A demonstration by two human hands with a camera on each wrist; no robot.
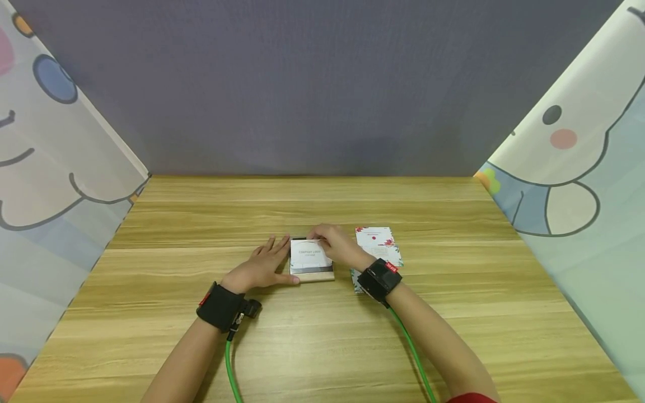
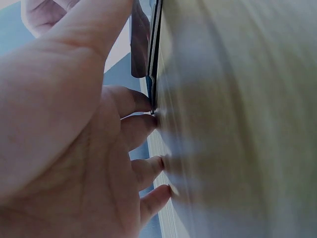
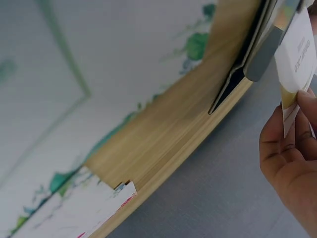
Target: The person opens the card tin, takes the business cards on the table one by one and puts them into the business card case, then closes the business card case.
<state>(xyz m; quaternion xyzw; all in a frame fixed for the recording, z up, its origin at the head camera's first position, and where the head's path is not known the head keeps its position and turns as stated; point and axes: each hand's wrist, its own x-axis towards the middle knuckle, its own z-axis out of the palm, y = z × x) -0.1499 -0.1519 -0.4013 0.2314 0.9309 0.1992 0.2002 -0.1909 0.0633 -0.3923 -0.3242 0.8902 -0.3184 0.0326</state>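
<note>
At the near edge a bit of red sleeve shows on the right forearm, and two green cables run up to black wristbands, one on each wrist. A small black camera juts from the left band. Farther in, the left hand lies palm down with its fingers extended and spread, the fingertips at the tabletop along the left side of a slim card case, its thumb reaching to the case's near left corner. The case lies between the two hands, its near edge pale and its far edge dark. Over it is a white business card printed "COMPANY LOGO", with a grey band toward the near side. The right hand pinches this card between thumb and fingers at its far right part; the right wrist view shows the grip, with the card tilted up. To the right of the case, partly hidden by the right wristband, are white floral cards with red blossoms and green leaves. Beyond the wood-grain tabletop rises a dark grey panel, flanked by cartoon-printed sheets on both sides.
</note>
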